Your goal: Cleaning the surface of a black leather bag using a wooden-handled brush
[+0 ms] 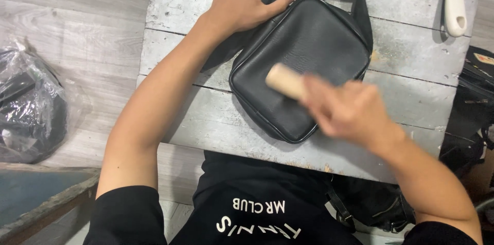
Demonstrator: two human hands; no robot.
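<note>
A small black leather shoulder bag (pixel 303 49) lies flat on a worn grey plank table (pixel 411 101), its strap running off toward the far edge. My left hand (pixel 244 0) presses down on the bag's top left corner, fingers curled over it. My right hand (pixel 350 111), blurred by motion, grips a light wooden-handled tool (pixel 285 81) whose pale end rests over the bag's front panel. The tool's working end is hidden under my fingers.
A white-handled brush (pixel 455 3) lies at the table's far right. Dark bags (pixel 473 106) sit to the right of the table. A clear plastic sack with dark contents (pixel 28 106) rests on the wooden floor at left.
</note>
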